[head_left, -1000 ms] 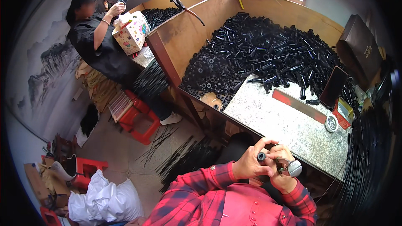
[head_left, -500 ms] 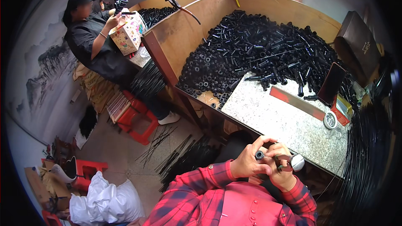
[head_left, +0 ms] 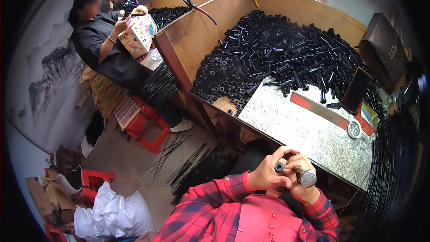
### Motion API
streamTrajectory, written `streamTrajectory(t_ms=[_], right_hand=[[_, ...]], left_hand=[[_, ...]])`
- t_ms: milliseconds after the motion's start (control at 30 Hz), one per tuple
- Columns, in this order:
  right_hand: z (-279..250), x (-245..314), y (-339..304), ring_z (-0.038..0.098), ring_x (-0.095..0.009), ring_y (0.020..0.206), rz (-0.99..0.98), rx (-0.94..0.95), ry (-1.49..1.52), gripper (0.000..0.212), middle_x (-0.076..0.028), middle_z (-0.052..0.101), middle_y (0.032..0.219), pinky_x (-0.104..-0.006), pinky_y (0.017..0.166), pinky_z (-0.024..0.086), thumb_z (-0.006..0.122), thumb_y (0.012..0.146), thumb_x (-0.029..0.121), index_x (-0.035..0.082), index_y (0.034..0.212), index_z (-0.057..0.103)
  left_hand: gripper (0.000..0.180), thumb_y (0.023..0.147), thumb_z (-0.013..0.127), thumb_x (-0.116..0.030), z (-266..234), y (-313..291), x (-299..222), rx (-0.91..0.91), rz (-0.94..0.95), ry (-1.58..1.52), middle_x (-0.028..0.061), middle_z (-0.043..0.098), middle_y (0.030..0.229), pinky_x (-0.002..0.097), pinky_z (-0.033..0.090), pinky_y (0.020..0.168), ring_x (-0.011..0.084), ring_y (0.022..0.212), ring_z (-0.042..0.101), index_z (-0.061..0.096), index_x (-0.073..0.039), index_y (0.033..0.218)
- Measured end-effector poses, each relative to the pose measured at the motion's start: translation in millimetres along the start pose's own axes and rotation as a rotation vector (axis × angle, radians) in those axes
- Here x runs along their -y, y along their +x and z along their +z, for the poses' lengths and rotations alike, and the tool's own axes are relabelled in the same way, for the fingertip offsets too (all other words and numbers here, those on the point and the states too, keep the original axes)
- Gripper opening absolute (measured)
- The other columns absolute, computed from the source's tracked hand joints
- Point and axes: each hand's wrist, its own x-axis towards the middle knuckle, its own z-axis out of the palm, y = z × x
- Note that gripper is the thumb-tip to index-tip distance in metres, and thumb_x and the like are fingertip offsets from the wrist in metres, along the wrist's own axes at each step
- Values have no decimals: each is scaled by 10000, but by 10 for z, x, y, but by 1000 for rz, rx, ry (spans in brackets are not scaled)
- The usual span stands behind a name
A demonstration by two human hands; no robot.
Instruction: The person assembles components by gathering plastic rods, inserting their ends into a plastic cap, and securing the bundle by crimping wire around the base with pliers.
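Close in front of my chest, at the table's near edge, my left hand (head_left: pixel 265 175) pinches a small black tubular fitting (head_left: pixel 279 166) between thumb and curled forefinger, with its open ring end showing. My right hand (head_left: pixel 305 192) is beside it, fingertips meeting the fitting. That hand is closed around a tool with a shiny, rounded silver metal end (head_left: pixel 307 179); the rest of the tool is hidden in the palm, so its kind cannot be told. A big heap of similar black fittings (head_left: pixel 286 47) lies beyond my hands on the wooden-walled table.
The speckled tabletop (head_left: pixel 286 121) holds a red-and-grey flat bar (head_left: pixel 319 110), a small white round dish (head_left: pixel 354 129) and a propped phone (head_left: pixel 356 90). Long black rods (head_left: pixel 380 166) hang at the right. Pliers (head_left: pixel 197 9) sit on the divider. A co-worker (head_left: pixel 101 36) works at left.
The silver end of the tool in my right hand has turned and shifted slightly left and down. My left hand keeps its pinch on the fitting. The co-worker's hands have moved slightly.
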Motion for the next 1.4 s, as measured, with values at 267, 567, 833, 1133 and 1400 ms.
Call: streamTrajectory(t_ms=[267,567,833,1133,1400], right_hand=[[60,-13,-34,578,-210,724,28,-67,87,183,-100,567,813,-311,613,478,701,766,11,34,896,575],[40,71,30,598,-267,696,-63,-34,-103,215,-132,585,790,-341,581,486,703,727,15,24,894,567],[-27,106,221,592,-332,724,-121,122,-103,290,-143,586,828,-384,623,494,746,727,136,17,916,562],[-360,153,252,531,-221,620,655,348,118,524,-113,535,734,-341,574,437,778,775,249,-5,1140,499],[-590,374,-127,524,-231,559,169,434,-754,667,-86,473,700,-357,498,446,702,764,157,131,1393,483]], left_hand=[[1008,577,868,-469,10,-9,-34,2,-16,31,-28,611,701,192,427,647,17,716,540,382,-5,1329],[729,724,821,-115,-21,-11,-55,28,7,86,-45,555,659,181,385,587,-6,644,477,408,-20,1317],[796,655,867,-114,-70,-37,-43,-61,68,254,-15,594,756,185,423,632,9,683,499,416,-17,1304],[1081,548,865,-513,-367,-91,48,-211,-3,-133,-57,399,591,215,301,499,41,514,379,329,-6,1338],[1039,551,838,-579,-337,-23,13,-255,-19,-12,-73,419,583,182,331,518,16,521,406,384,6,1279]])
